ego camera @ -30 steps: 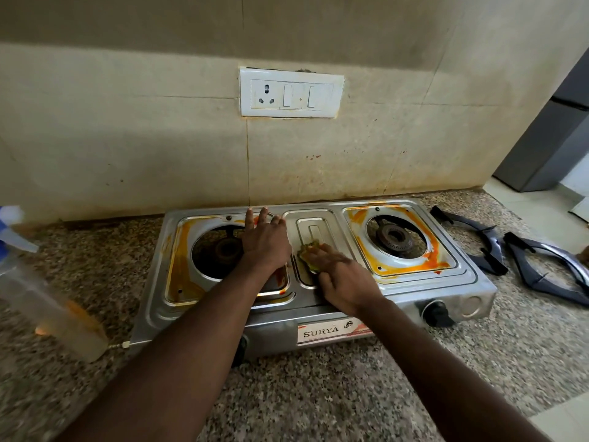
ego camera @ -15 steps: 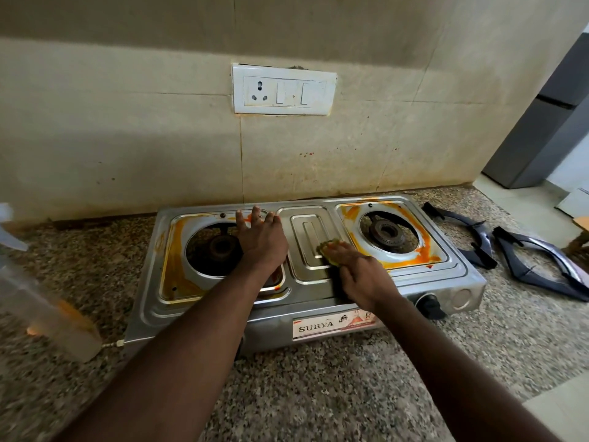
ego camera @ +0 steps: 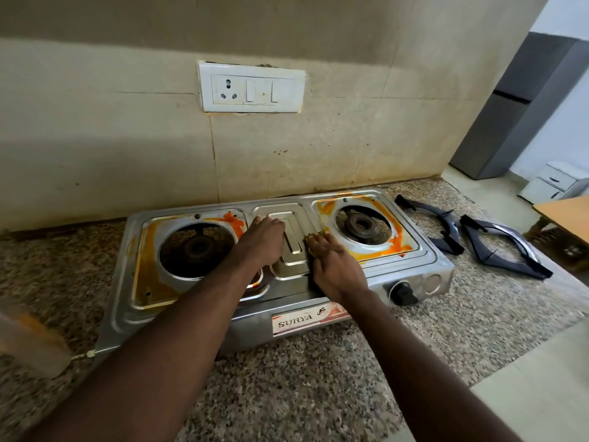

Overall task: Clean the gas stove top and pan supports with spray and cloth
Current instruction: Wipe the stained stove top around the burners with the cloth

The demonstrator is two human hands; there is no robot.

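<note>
white switchboard (ego camera: 251,87) with socket and two switches on stained beige wall (ego camera: 95,129), speckled granite counter (ego camera: 287,393), grey fridge (ego camera: 516,106) at far right, small white drawer unit (ego camera: 556,183) on floor, wooden table corner (ego camera: 567,216)

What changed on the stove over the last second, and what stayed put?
The right hand slid its scrubber rightward off the centre panel to its right edge, beside the right burner. The left hand stayed pressed flat on the stove by the left burner. Nothing was picked up or released. Both pan supports lie unmoved on the counter, and the orange stains remain.
</note>
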